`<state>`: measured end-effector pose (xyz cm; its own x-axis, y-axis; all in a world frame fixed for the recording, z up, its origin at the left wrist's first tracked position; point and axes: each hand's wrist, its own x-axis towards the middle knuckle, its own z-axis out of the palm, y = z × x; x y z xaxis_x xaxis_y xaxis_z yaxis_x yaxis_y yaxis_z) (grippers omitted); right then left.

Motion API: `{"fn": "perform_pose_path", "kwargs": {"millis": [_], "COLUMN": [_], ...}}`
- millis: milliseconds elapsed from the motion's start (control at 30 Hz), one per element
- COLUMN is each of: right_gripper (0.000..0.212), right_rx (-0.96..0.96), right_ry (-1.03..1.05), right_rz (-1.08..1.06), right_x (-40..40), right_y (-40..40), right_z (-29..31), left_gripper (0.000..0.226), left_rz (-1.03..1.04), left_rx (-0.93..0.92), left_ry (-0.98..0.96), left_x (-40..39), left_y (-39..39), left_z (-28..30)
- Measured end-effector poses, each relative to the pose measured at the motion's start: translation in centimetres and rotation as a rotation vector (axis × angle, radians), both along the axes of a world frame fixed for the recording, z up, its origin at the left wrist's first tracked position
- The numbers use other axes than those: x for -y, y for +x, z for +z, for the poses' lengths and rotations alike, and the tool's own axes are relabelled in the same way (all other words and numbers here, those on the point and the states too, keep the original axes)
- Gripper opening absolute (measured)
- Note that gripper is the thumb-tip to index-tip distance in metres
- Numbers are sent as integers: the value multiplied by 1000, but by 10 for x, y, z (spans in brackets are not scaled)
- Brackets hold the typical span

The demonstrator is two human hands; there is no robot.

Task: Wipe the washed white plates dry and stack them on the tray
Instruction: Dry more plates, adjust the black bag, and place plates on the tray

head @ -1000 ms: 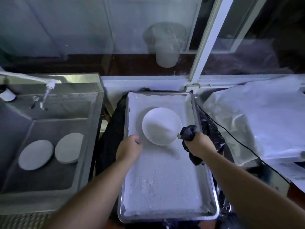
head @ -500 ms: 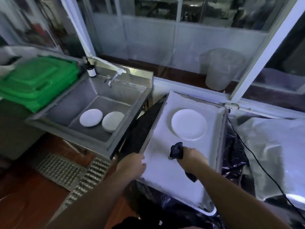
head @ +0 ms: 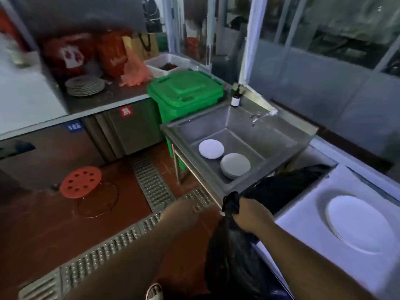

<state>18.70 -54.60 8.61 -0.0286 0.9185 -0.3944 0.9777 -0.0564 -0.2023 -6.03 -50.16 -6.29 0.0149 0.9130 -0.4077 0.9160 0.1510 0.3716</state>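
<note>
The right hand (head: 249,215) grips a black cloth (head: 231,205). The left hand (head: 181,211) is blurry (I cannot tell how its fingers lie). One white plate (head: 360,224) lies on the tray (head: 303,211). Two plate stacks (head: 235,165) sit in the steel sink (head: 216,124).

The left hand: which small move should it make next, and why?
Probably reach the left hand into the sink for the nearer plate stack. It looks free, the right hand holds the black cloth, and one plate lies on the tray.
</note>
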Motion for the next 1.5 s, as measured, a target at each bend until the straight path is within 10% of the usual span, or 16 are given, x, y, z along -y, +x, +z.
{"fn": "perform_pose_path", "kwargs": {"millis": [33, 100, 633, 1500], "right_gripper": [18, 21, 19, 22], "right_rx": [8, 18, 34, 21], "right_ry": [-7, -4, -40, -145], "right_rz": [43, 109, 259, -18], "right_x": [-11, -35, -138, -492], "right_y": [-19, -59, -300, -225], "right_z": [-2, -4, -20, -45], "left_gripper": [28, 38, 37, 30], "left_rz": [-67, -47, 74, -266], "left_rx": [-17, -72, -137, -265], "left_ry": [1, 51, -29, -24], "left_x": [39, 49, -38, -442], "left_y": [-9, -50, -271, -183], "left_z": [119, 157, 137, 124]}}
